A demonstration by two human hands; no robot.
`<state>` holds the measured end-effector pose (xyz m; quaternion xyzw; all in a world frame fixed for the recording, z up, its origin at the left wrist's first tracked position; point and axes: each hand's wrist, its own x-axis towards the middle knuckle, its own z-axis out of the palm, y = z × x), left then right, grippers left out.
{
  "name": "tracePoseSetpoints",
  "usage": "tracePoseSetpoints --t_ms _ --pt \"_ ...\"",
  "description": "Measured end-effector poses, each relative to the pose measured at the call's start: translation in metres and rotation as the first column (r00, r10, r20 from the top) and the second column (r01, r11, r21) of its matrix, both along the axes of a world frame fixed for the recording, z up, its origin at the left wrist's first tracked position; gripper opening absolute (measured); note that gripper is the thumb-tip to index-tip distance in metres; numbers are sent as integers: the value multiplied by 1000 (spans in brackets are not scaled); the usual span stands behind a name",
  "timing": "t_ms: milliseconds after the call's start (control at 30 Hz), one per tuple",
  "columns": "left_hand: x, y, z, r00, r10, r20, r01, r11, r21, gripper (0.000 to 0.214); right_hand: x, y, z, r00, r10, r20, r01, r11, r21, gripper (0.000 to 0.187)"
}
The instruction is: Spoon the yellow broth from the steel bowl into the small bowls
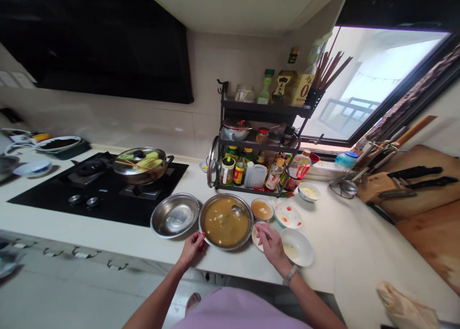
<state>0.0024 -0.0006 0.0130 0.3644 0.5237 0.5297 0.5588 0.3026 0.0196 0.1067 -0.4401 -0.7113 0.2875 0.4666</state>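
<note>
A round metal basin (224, 233) holds brown liquid with pale bits floating in it. At its lower left rim, my left hand (193, 246) is closed with fingers pinching the edge. My right hand (270, 243) is closed around the handle of a metal spoon (237, 209), whose bowl dips into the liquid near the basin's right side. Beneath my right hand a small dish (256, 243) is partly hidden. A small bowl of brown liquid (262, 208) stands beside the basin, and an emptier metal basin (174, 215) lies to its left.
A lidded pan (142, 168) sits on the black cooktop (111, 209). Behind the basins stands a spice rack (262, 109) full of bottles. To the right are a white bowl (304, 247), a red-dotted bowl (288, 216), and knives in a block (384, 185).
</note>
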Motion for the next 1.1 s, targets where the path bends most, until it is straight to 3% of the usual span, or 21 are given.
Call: tracePoseSetpoints --t_ms 233,367,533,733,867,1100 --pt "0 0 1 1000 4 -25 -4 1000 5 53 -32 -2 -5 994 106 28 -106 994 15 28" --pt "0 0 2 1000 6 -26 -5 1000 11 52 -37 -8 3 991 123 -57 -129 984 -122 28" --pt "0 -1 3 1000 9 -28 -9 1000 7 52 -21 -9 7 970 -67 -233 -14 943 -332 42" --pt "0 -1 4 1000 2 -16 -2 1000 14 51 7 -9 15 874 -320 -367 148 892 -426 51" --pt "0 -1 4 1000 -5 -8 5 1000 10 52 17 -12 23 861 -358 -360 213 898 -384 50" --pt "1 -1 5 1000 5 -28 -5 1000 2 54 13 -18 26 915 -278 -291 208 946 -247 42"
